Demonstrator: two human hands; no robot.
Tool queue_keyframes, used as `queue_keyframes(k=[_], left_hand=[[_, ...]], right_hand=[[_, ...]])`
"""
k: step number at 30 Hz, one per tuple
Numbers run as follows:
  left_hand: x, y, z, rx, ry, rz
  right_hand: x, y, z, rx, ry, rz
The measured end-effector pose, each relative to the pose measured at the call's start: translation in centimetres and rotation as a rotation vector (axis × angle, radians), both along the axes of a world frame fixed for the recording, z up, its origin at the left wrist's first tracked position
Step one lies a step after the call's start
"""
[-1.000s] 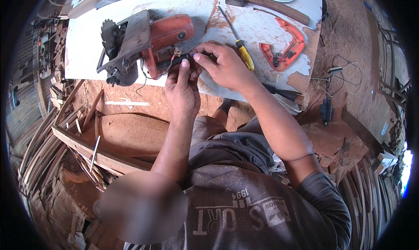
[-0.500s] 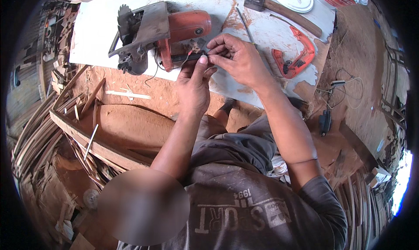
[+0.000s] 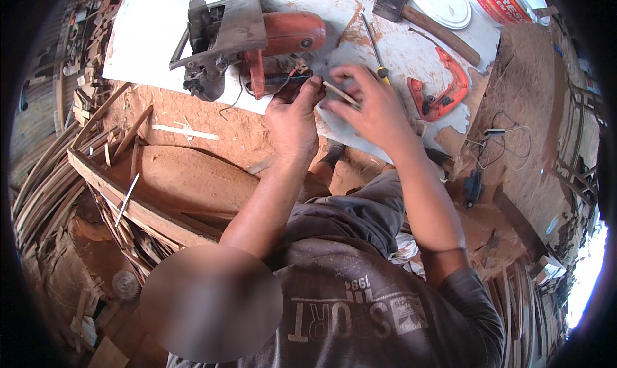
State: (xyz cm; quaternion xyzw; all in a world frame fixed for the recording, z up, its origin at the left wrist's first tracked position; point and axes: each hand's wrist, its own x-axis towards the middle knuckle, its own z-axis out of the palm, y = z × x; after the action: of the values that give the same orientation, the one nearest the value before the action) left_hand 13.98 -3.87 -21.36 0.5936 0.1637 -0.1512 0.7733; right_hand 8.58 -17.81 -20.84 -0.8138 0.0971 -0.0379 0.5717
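A circular saw [image 3: 238, 30] with a red motor housing lies on the white tabletop, its toothed blade up at the left. Its handle end is opened, showing a black part [image 3: 277, 80] and loose wires [image 3: 297, 71]. My left hand [image 3: 295, 114] is closed around the end of that black part, thumb on top. To its right is my right hand [image 3: 371, 104], slightly blurred, with fingers curled. A thin pale stick [image 3: 340, 93] runs out from between its thumb and fingers. Beyond that hand lies a screwdriver [image 3: 381, 71]. Farther right sits a red handle cover [image 3: 445, 88].
At the far edge are a wooden-handled hammer [image 3: 427, 21], a white lid [image 3: 439, 3] and a red-and-white bucket [image 3: 508, 1]. A cable with a black plug [image 3: 473, 188] lies right of my legs. Wood strips [image 3: 58, 181] and a wooden frame [image 3: 122, 197] stand at left.
My right hand has drawn away to the right from the left hand, and the pale stick now shows in it. The left hand stays at the saw's black part.
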Motion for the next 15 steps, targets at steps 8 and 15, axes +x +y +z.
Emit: queue_keyframes(k=[8, 15], left_hand=[[-0.3, 0.4, -0.6, -0.128, -0.015, 0.002], [-0.5, 0.9, -0.7, -0.244, 0.024, -0.021]], right_hand=[[-5.2, -0.8, -0.3, 0.163, 0.235, -0.154], [-2.8, -1.9, -1.5, 0.030, 0.086, -0.057]])
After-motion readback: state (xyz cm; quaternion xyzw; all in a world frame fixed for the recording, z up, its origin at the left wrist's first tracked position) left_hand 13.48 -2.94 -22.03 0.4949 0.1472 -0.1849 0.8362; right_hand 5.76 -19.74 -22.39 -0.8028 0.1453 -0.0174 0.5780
